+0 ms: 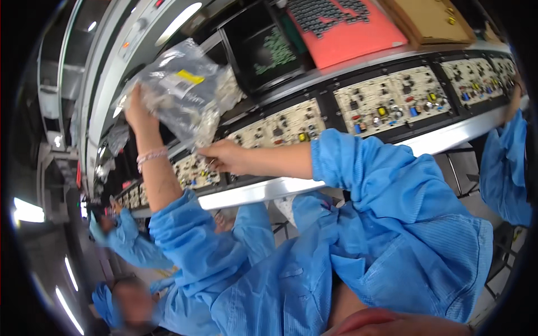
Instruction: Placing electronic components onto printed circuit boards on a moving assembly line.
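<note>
While left hand (134, 106) grips clear plastic bag (179, 92) | right hand (224, 155) pinches bag's lower corner | both above circuit boards (280, 126)

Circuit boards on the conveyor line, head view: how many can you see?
About 6, in one row: far left beneath the left hand; under the right hand; centre; right of centre; two at far right. Arms may hide more.

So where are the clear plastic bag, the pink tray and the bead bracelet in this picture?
clear plastic bag (179, 92), head view, on the crinkled middle of the bag.
pink tray (353, 33), head view, on its bare pink surface below the dark parts.
bead bracelet (151, 156), head view, on the beads across the left wrist.
</note>
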{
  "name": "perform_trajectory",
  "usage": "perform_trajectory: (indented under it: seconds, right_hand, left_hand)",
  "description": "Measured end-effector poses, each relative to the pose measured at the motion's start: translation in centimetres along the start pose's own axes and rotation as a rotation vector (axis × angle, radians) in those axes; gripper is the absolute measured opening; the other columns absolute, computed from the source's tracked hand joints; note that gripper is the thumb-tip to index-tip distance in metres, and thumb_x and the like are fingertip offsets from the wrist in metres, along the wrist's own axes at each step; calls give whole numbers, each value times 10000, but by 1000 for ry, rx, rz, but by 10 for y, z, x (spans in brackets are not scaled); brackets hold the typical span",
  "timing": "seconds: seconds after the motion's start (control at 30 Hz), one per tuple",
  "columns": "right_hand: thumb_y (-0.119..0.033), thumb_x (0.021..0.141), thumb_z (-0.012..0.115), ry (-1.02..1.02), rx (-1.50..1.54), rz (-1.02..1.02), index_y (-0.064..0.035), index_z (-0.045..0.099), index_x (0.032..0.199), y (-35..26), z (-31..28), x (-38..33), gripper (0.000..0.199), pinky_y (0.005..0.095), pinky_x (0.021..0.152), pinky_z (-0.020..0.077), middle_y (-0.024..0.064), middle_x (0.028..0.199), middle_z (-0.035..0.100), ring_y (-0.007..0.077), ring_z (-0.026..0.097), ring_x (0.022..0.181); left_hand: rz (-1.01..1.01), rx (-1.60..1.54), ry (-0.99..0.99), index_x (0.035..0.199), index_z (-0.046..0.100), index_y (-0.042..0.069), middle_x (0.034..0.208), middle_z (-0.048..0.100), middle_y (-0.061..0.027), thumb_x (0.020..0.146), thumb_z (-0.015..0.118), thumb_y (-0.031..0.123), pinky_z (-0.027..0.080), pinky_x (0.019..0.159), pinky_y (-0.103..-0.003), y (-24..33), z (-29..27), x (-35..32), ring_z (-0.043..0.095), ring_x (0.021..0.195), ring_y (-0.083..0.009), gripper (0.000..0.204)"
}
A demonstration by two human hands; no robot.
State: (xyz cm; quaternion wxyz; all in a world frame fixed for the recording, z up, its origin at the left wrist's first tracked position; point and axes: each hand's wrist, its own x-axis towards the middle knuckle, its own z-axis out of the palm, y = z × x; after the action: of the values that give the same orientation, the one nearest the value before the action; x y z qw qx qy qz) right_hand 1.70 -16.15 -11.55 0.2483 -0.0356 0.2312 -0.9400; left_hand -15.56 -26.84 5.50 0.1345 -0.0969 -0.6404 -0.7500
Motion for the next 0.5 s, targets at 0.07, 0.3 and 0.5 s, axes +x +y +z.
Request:
perform_trajectory:
  seconds: [0.07, 0.3, 0.5]
  right_hand:
    - [-277, 827, 722, 28, 2, -33, -59, 619, 799, -10, -3, -5, 242, 238, 497, 423, 23, 686, 569, 121, 529, 562]
    - [-289, 864, 686, 74, -35, 47, -105, 596, 763, -16, 5, -24, 228, 230, 499, 398, -7, 692, 569, 84, 507, 547]
    - [-421, 864, 657, 34, -199, 101, -78, 606, 823, -39, 5, -33, 349, 225, 507, 411, 23, 706, 601, 104, 539, 568]
  left_hand:
    - [-6, -30, -26, 1042, 590, -14, 944, 645, -125, 823, 681, 152, 543, 638, -344, 3, 33, -7, 657, 803, -244, 290]
    - [11, 122, 86, 1208, 505, -31, 1141, 588, -161, 931, 532, 348, 496, 810, -404, 14, 47, -13, 588, 974, -270, 470]
    - [69, 63, 35, 1226, 474, -34, 1178, 565, -158, 972, 441, 321, 473, 851, -425, 9, 53, 10, 553, 1056, -275, 437]
